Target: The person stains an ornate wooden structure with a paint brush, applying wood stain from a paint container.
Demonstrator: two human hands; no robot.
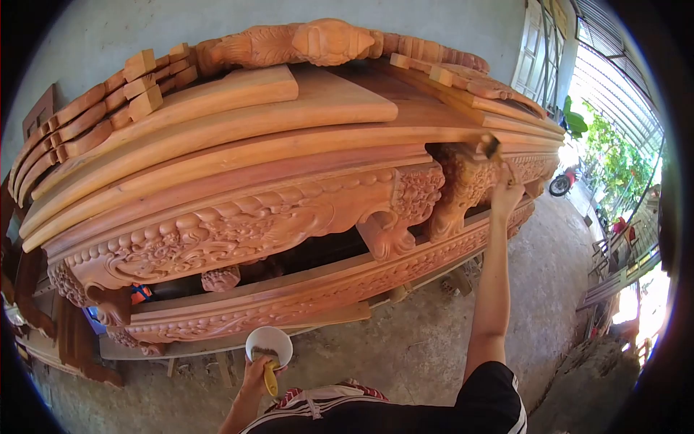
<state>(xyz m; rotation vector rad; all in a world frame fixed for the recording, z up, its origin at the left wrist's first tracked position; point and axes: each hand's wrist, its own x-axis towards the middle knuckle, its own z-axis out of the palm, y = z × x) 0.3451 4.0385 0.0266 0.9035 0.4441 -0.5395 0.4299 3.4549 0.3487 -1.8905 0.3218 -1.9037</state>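
Note:
My left hand (pixel 252 377) is closed around a white plastic cup (pixel 268 337), low in front of my body. A brush with a yellow handle (pixel 271 380) leans in that cup, its bristle end inside. Farther right, my right arm reaches forward, and my right hand (pixel 507 194) grips a paintbrush (pixel 491 147) with dark bristles. The bristles overlap the edge of the stacked boards in this view, just above a carved leg (pixel 457 189). Beside it runs a reddish-brown carved wooden apron (pixel 238 224) with scrolls and a beaded border.
Thick planks (pixel 311 108) and carved pieces (pixel 329 43) lie stacked on the furniture along the grey wall (pixel 181 25). Short wood blocks (pixel 141 87) sit at the left. Concrete floor (pixel 538 289) stretches to the right, toward a motorbike (pixel 562 181) and greenery outside.

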